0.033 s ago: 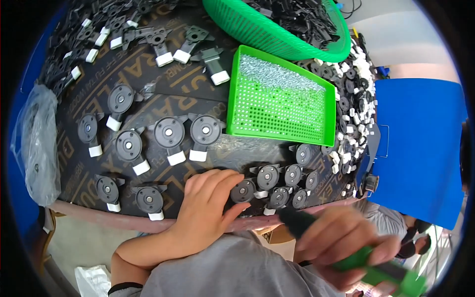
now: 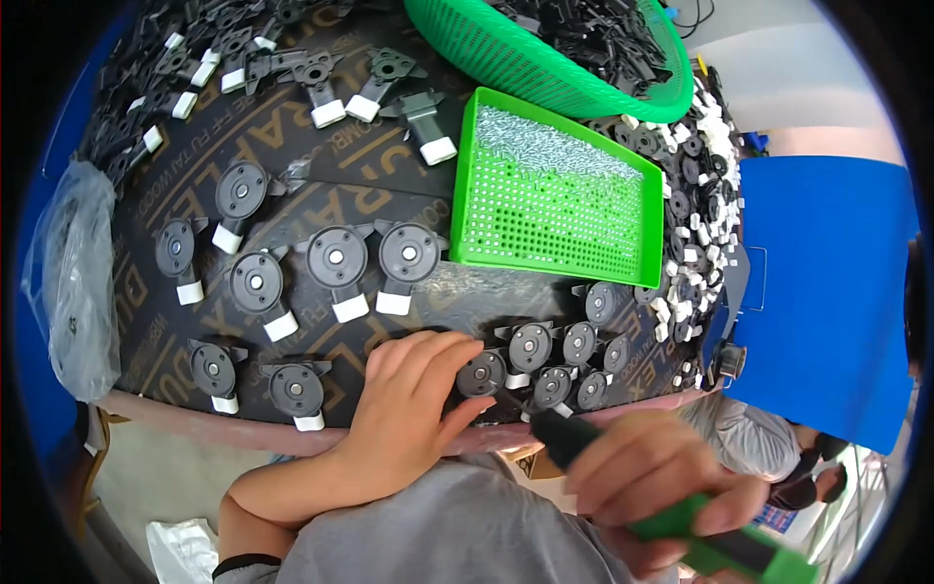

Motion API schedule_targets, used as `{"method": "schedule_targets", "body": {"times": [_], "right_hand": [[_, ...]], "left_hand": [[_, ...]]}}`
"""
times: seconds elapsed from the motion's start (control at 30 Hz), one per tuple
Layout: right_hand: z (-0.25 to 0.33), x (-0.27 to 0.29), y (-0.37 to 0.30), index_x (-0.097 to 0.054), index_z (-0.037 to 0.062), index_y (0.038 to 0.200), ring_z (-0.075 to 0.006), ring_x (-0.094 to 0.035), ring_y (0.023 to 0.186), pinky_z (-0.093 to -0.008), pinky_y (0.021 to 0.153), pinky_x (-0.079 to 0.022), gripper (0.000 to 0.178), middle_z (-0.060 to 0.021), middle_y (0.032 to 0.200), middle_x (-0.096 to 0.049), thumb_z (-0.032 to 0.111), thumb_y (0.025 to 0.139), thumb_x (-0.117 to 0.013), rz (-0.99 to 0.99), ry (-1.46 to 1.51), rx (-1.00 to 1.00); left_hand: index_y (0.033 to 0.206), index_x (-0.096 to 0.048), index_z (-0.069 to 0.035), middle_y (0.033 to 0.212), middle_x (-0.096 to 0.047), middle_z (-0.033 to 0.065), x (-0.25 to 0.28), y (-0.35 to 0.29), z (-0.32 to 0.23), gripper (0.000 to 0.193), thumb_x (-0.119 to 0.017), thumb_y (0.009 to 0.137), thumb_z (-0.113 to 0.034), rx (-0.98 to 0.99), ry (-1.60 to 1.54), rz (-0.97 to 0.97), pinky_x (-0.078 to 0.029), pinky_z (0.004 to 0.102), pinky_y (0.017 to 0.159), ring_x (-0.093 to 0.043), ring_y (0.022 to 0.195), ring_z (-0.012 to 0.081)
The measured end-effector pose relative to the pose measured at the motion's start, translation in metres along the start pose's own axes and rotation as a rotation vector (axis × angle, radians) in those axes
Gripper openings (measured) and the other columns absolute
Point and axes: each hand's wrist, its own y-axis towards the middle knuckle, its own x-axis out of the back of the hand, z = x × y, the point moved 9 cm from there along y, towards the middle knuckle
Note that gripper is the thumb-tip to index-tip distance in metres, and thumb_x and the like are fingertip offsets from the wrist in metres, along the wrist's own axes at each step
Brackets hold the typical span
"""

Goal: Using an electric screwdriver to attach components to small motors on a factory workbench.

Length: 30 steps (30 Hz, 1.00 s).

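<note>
My left hand [image 2: 413, 389] lies at the table's near edge, thumb and index finger pressed around a black round disc part [image 2: 481, 374]. In my right hand [image 2: 657, 477] is a green and black electric screwdriver [image 2: 710, 535], its black nose angled left toward the disc part, apart from it. The hand is somewhat blurred. Just right of the held part stand several more black disc assemblies [image 2: 553, 386], close together. On the left, larger black disc assemblies with white ends [image 2: 337, 257] are laid out apart from one another.
A green perforated tray [image 2: 555, 268] of small silvery screws [image 2: 555, 146] sits mid-table. Behind it is a green basket [image 2: 545, 73] of black parts. Loose black parts [image 2: 233, 49] pile at the far left, white and black pieces [image 2: 696, 224] at the right. A plastic bag [image 2: 78, 282] hangs over the left edge.
My right hand and the screwdriver have shifted a little left, nearer the held part. My left hand stays in place on it.
</note>
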Motion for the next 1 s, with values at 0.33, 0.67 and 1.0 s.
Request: {"method": "schedule_targets", "body": {"times": [0.33, 0.67, 1.0], "right_hand": [[-0.028, -0.013, -0.012, -0.037, 0.0063, 0.111, -0.0221, -0.061, 0.051, -0.0349, 0.045, -0.055, 0.032, -0.0108, 0.073, -0.058, 0.011, 0.094, -0.063, -0.011, -0.036, -0.051], [-0.04, -0.023, 0.003, -0.039, 0.0042, 0.107, -0.0239, -0.058, 0.047, -0.038, 0.045, -0.054, 0.033, -0.0123, 0.067, -0.059, 0.005, 0.09, -0.068, 0.137, -0.009, -0.153], [-0.005, 0.054, 0.016, -0.043, 0.0075, 0.118, -0.0192, -0.052, 0.048, -0.0364, 0.044, -0.05, 0.027, -0.0076, 0.066, -0.05, 0.017, 0.097, -0.057, -0.34, -0.111, 0.016]], "left_hand": [[0.13, -0.055, -0.004, 0.127, -0.059, 0.0108, 0.0, -0.003, -0.001, 0.054, -0.076, 0.084, -0.022, -0.005, 0.008, -0.024, -0.039, 0.0464, 0.1, -0.054, 0.119, 0.0314], [0.128, -0.055, -0.002, 0.123, -0.059, 0.0132, 0.0, 0.0, -0.006, 0.053, -0.075, 0.082, -0.018, -0.016, 0.007, -0.009, -0.04, 0.046, 0.098, -0.054, 0.115, 0.0328], [0.125, -0.057, -0.003, 0.121, -0.061, 0.0121, 0.001, -0.001, -0.006, 0.054, -0.079, 0.08, -0.023, -0.015, 0.029, -0.036, -0.04, 0.0463, 0.096, -0.055, 0.111, 0.0338]]}}
